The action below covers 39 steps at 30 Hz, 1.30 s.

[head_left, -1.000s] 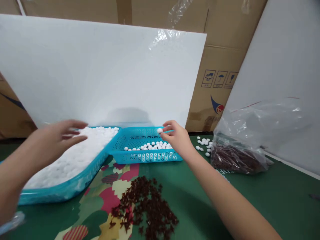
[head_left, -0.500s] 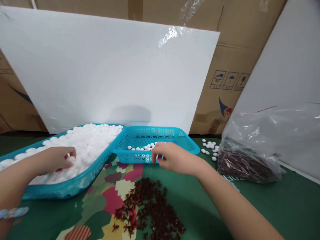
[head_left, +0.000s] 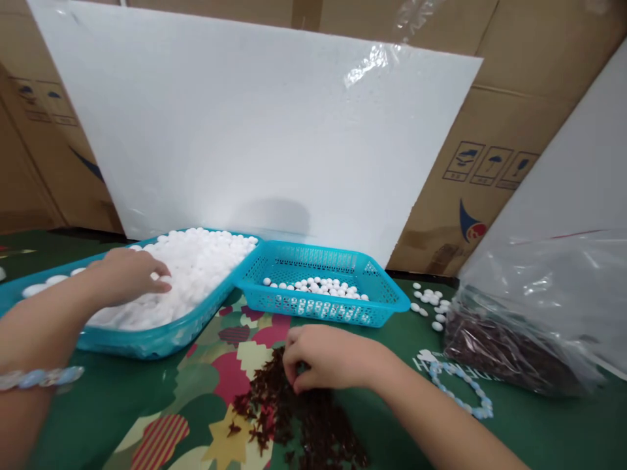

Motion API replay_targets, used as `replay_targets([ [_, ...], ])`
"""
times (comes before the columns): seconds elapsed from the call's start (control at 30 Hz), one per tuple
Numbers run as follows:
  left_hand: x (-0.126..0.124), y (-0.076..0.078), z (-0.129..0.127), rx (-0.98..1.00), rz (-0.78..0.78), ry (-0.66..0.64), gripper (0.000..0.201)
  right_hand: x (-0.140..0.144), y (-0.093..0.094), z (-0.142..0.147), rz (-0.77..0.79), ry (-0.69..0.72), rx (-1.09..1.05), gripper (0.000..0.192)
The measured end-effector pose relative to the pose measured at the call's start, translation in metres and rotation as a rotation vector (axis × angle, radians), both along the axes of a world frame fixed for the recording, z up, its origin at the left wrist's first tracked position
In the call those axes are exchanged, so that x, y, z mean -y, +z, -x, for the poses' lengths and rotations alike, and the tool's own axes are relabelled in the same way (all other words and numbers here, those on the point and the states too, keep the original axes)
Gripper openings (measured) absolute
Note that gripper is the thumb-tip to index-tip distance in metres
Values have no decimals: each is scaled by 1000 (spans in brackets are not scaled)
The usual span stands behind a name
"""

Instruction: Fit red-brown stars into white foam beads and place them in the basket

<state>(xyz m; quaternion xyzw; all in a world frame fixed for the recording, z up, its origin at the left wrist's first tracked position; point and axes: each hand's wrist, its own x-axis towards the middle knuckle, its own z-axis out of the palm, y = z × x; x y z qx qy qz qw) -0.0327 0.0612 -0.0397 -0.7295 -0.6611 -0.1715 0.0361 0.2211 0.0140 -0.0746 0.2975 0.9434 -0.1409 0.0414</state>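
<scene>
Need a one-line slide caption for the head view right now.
Left hand rests in the large tray of white beads; right hand picks at dark red pieces.

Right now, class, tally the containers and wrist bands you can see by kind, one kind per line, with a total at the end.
Blue baskets: 2, the big basket under the left hand and the small basket.
Plastic bags: 1, the bag at the right.
Bead bracelets: 2, one on the left wrist, one on the table by the right hand.
Total: 5
</scene>
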Motion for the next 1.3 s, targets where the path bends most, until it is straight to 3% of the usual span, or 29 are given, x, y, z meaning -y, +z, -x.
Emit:
replay_targets([
  [0.17, 21, 20, -34, 17, 55, 15, 28, 8, 10, -6, -11, -99, -94, 5],
  [0.33, 42, 31, -66, 320, 214, -304, 27, 11, 13, -8, 51, -156, -151, 4],
  [0.47, 45, 30, -75, 448, 271, -520, 19, 10, 14, -8, 81, -122, -178, 12],
  [0.67, 47, 25, -80, 595, 306, -615, 9, 5, 11, -9, 377, -135, -150, 10],
  [0.83, 50, 23, -85, 739, 352, -674, 11, 4, 22, -16, 253, -38, -213, 13],
  [0.97, 55, 23, -90, 757, 356, -702, 12, 12, 36, -26, 275, -71, -419, 18],
  [1.13, 59, 23, -98, 740, 369, -775, 11, 28, 46, -34, 547, -291, -868, 6],
  [1.3, 60, 22, -101, 903, 431, -886, 22, 34, 48, -32, 552, -338, -896, 7],
])
